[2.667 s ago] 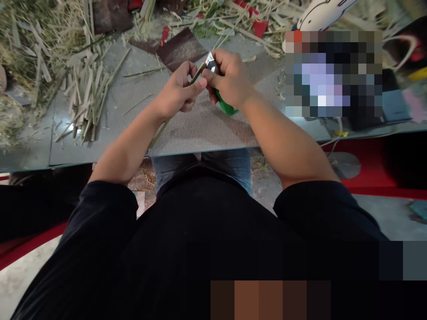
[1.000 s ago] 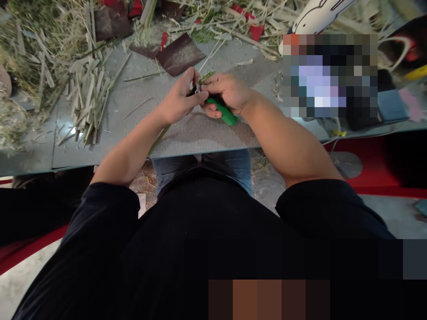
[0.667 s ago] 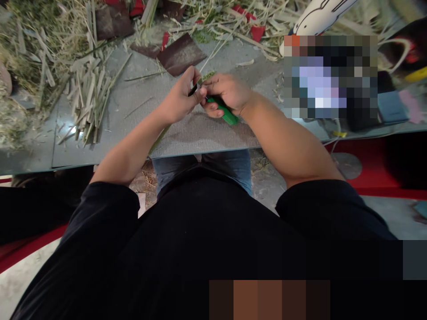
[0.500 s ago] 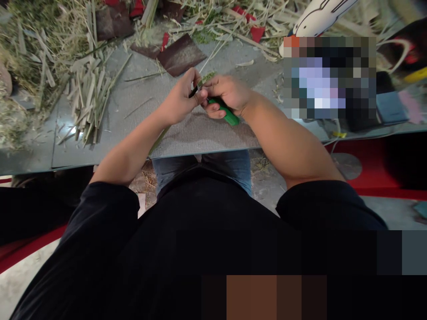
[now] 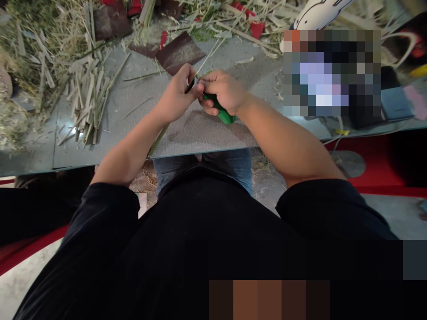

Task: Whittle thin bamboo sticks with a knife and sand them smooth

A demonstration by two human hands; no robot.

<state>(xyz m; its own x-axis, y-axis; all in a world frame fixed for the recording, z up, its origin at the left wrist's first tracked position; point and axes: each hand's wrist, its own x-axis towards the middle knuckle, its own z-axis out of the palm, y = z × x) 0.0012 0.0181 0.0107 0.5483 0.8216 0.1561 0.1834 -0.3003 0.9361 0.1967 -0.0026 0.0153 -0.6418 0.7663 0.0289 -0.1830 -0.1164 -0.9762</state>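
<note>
My left hand is closed, thumb and fingers pinching a thin plant strip. The strip runs from the hands toward the far scraps; a greenish length also shows below my left wrist. Against the left thumb and forefinger lies a narrow dark piece, partly covered. My right hand wraps around a green-handled knife; its working end is mostly hidden where the fingertips of both hands meet. Beneath them is a grey tabletop.
A bundle of split strips lies on the left, beside heaped shavings. Dark brown sheets and red scraps sit at the back. A white patterned object and a blurred-out area are on the right, near a red chair.
Both hands have shifted slightly up and left together, still closed at the strip. The green handle has turned a little in my right hand.
</note>
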